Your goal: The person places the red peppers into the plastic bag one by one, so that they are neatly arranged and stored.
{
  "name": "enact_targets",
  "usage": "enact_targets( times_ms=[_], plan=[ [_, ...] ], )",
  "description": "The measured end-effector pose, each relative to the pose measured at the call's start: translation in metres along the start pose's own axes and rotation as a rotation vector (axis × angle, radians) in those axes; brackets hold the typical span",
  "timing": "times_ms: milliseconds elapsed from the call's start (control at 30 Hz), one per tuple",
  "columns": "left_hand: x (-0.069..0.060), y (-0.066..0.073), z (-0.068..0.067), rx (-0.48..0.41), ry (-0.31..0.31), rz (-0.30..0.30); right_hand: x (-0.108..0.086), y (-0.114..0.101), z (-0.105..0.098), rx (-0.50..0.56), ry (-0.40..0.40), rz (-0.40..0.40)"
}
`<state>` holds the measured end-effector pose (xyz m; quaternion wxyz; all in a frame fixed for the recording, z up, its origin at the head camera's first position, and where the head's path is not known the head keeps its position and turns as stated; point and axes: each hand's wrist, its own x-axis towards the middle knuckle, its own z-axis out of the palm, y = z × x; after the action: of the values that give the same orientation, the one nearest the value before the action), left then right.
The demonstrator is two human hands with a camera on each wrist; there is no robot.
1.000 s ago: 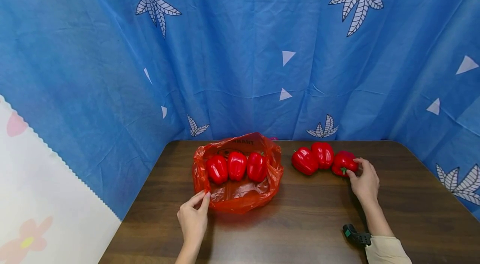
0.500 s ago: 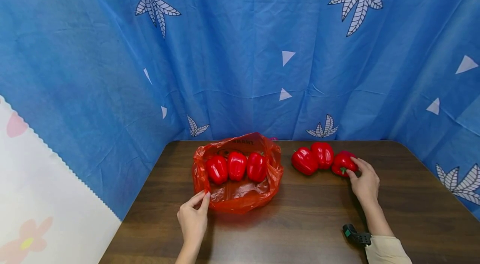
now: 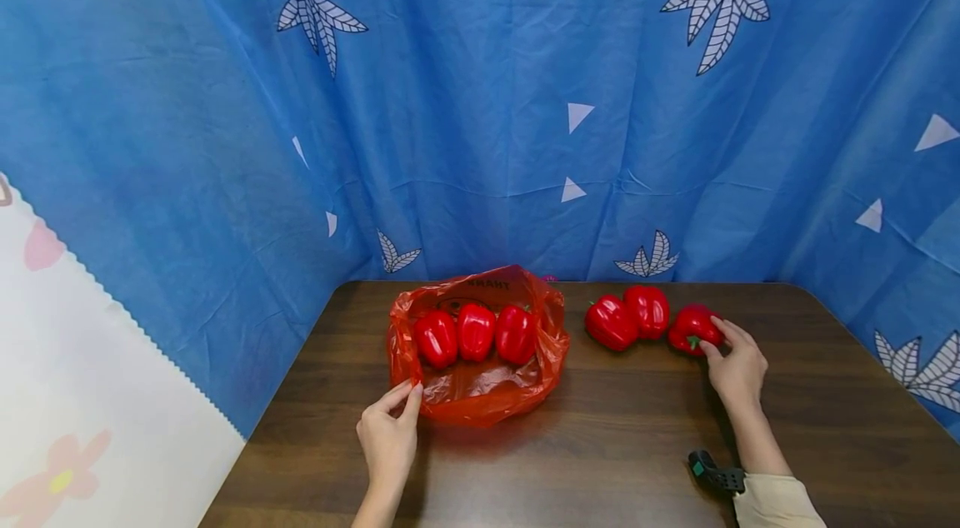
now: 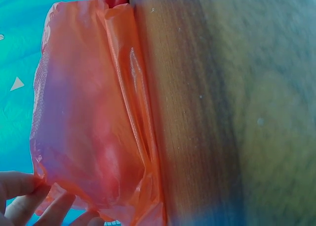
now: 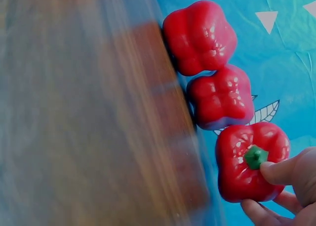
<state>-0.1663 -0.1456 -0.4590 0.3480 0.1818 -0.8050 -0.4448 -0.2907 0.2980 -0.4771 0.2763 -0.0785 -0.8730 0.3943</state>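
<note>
An orange-red plastic bag (image 3: 480, 411) stands wide-mouthed on the table, with three red bell peppers (image 3: 476, 332) side by side inside it. My left hand (image 3: 387, 438) pinches the bag's near left rim between thumb and fingers; in the left wrist view the fingers (image 4: 53, 208) hold the edge of the film. On the right, my right hand (image 3: 738, 370) grips the rightmost pepper (image 3: 693, 330), its thumb beside the green stem in the right wrist view, where that pepper (image 5: 251, 161) shows stem side on. Two more peppers (image 3: 611, 322) (image 3: 646, 311) lie touching left of it.
The dark wooden table (image 3: 600, 461) runs back to a blue patterned curtain (image 3: 465, 136). A white cloth with pink flowers (image 3: 97, 395) hangs at the left. A black band (image 3: 716, 474) is round the right wrist.
The gripped pepper and my right hand have shifted slightly to the right, leaving a small gap beside the neighbouring pepper. The head view has shifted a little. My left hand keeps its pinch on the bag.
</note>
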Motion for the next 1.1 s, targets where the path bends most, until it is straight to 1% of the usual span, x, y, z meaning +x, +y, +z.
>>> enact_targets(
  times_ms=[133, 267, 367, 467, 533, 700, 800, 867, 1000, 1100],
  plan=[
    [0.000, 0.000, 0.000, -0.004, -0.002, -0.003, 0.002, -0.005, -0.003, 0.026, 0.042, 0.008],
    [0.000, 0.000, 0.000, -0.004, -0.003, -0.004, 0.004, -0.012, -0.006, 0.059, 0.091, -0.022],
    [0.000, 0.000, 0.000, -0.003, -0.002, -0.005, 0.004, -0.023, -0.009, 0.074, 0.117, -0.041],
    [0.000, 0.000, -0.001, -0.001, -0.006, -0.011, 0.002, -0.043, -0.014, 0.063, 0.146, -0.058],
    [0.000, 0.000, 0.000, -0.001, -0.009, -0.016, -0.001, -0.059, -0.017, 0.072, 0.173, -0.093],
    [0.000, 0.000, 0.000, -0.002, -0.007, -0.013, -0.010, -0.097, -0.022, 0.184, 0.212, -0.225],
    [0.001, 0.000, 0.000, -0.001, -0.003, -0.005, -0.018, -0.120, -0.020, 0.232, 0.209, -0.298],
    [0.001, 0.000, 0.000, -0.001, -0.001, -0.004, -0.024, -0.135, -0.018, 0.248, 0.192, -0.335],
    [0.001, 0.000, 0.000, -0.003, 0.001, -0.013, -0.036, -0.163, -0.008, 0.294, 0.129, -0.386],
    [0.001, -0.001, 0.000, -0.006, 0.002, -0.017, -0.047, -0.182, 0.003, 0.344, 0.084, -0.424]
  ],
)
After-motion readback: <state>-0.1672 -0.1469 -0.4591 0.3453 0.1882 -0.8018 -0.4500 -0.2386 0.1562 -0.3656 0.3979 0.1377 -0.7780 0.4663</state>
